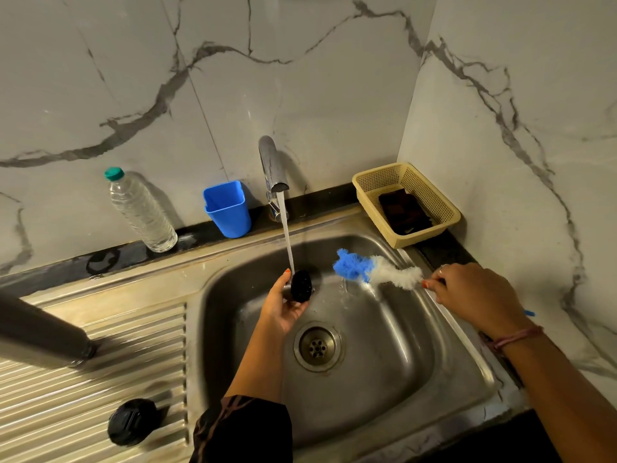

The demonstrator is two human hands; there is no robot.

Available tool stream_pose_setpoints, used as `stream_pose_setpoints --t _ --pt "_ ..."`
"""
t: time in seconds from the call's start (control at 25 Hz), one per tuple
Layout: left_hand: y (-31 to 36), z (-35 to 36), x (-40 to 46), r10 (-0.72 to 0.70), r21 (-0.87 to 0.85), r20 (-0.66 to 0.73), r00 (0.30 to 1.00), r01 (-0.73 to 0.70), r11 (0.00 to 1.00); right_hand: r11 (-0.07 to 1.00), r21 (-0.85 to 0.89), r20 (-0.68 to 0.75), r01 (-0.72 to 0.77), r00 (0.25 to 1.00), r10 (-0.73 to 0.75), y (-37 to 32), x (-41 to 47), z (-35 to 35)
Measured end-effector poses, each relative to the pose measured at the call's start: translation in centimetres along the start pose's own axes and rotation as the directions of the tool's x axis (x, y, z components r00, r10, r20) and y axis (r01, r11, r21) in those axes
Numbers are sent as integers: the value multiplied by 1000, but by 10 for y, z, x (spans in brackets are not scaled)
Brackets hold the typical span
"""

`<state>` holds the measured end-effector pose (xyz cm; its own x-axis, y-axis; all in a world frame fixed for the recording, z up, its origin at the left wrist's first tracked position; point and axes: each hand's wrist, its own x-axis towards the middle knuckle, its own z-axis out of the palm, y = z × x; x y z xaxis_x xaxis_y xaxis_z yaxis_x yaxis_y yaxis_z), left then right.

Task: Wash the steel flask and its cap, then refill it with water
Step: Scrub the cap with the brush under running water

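While water runs from the tap (272, 168) into the sink (384, 329), I see my left hand (283, 304) curled around a small black part (301, 285), seemingly the flask's stopper, held right under the stream above the basin's back half. My right hand (474, 295) grips the handle of a blue-and-white bottle brush (374, 269), bristles hanging over the basin near its right rim. On the ribbed drainboard at the sink's left, the steel flask (43, 332) lies on its side, and a black cap (132, 421) sits near the front edge. Along the back ledge stand a plastic bottle (140, 212), a blue cup (227, 208) and a beige basket (405, 203).
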<state>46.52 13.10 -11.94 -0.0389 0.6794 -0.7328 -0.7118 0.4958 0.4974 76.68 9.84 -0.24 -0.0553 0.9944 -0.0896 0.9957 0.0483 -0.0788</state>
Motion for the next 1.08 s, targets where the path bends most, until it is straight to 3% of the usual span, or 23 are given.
stream_pose_setpoints --t 0.2,0.32,0.44,0.76,1.08 --pt "1 -13 10 201 231 -19 979 -191 954 998 40 -21 -56 998 57 -3 -5 12" --pt "5 -17 10 368 478 18 930 -331 814 995 77 -26 -62 998 64 -10 -4 15" --pt "9 -15 3 459 602 131 879 -438 667 994 93 -52 -64 996 69 -18 -3 15" --pt "28 -3 -8 444 682 334 832 -538 495 952 287 -145 -109 977 155 -35 4 24" --pt "68 30 -15 358 712 431 828 -556 429 919 370 -166 -132 965 205 -32 6 29"
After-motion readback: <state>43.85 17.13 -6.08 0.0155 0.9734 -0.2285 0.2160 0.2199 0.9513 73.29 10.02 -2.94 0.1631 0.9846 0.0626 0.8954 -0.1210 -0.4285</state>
